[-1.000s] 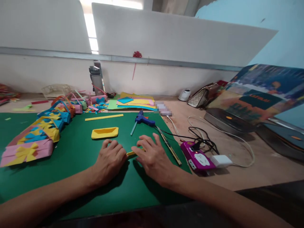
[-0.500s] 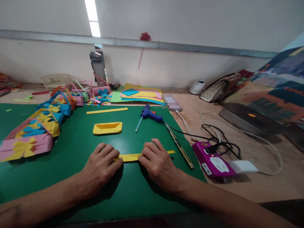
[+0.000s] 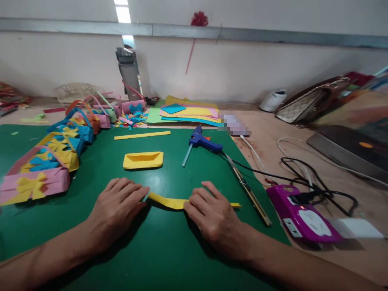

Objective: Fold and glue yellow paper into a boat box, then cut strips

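Note:
My right hand (image 3: 212, 220) presses and pinches a folded yellow paper strip (image 3: 169, 202) against the green mat. The strip's right end sticks out past my fingers. Its left end curls up slightly off the mat, close to the fingertips of my left hand (image 3: 117, 210). The left thumb and forefinger are a little apart there, with a small gap between them. Beyond my hands sits a small yellow paper box (image 3: 143, 161), open at the top. Farther back lies another flat yellow paper strip (image 3: 142, 135).
A blue glue gun (image 3: 206, 143) with a clear stick and a metal-edged cutter (image 3: 250, 192) lie to the right, near a purple power strip (image 3: 306, 218) and cables. Decorated paper baskets (image 3: 36, 182) line the left. Coloured sheets (image 3: 188, 113) and a grey bottle (image 3: 129, 76) stand behind.
My left thumb and finger have parted at the strip's left end, which now shows and curls up. My right hand keeps its hold. The camera view has tilted down and shifted left.

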Available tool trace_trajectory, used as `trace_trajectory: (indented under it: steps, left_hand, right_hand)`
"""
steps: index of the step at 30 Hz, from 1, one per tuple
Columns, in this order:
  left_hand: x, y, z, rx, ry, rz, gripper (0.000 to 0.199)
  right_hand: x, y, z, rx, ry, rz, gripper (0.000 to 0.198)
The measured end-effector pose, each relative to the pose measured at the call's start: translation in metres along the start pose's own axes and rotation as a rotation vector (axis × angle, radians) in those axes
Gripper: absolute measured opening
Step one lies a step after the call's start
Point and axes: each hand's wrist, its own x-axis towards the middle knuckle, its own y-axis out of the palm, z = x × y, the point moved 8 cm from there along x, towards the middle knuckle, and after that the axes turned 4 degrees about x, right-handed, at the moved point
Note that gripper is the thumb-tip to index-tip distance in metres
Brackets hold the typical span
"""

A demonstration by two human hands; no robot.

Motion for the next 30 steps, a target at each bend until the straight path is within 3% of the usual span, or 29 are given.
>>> trace_trajectory:
  steps: [6,11,18,30]
  left_hand:
    - [0.001,-0.005,0.004,-0.193,-0.062,-0.059,0.026]
    - [0.013,-0.007,-0.002,-0.404,-0.08,-0.081,0.011]
    - [0.008,-0.006,-0.011,-0.389,0.039,-0.1,0.013]
    - [0.0,-0.005,-0.015,-0.301,0.076,-0.027,0.02]
  right_hand:
    - [0.002,-0.002,0.0,0.003,-0.007,0.003,0.038]
    - [0.004,-0.001,-0.001,-0.008,0.013,0.011,0.036]
    - [0.004,0.0,0.0,-0.029,0.016,0.018,0.037]
    - [0.003,-0.002,0.005,-0.091,-0.017,0.031,0.035]
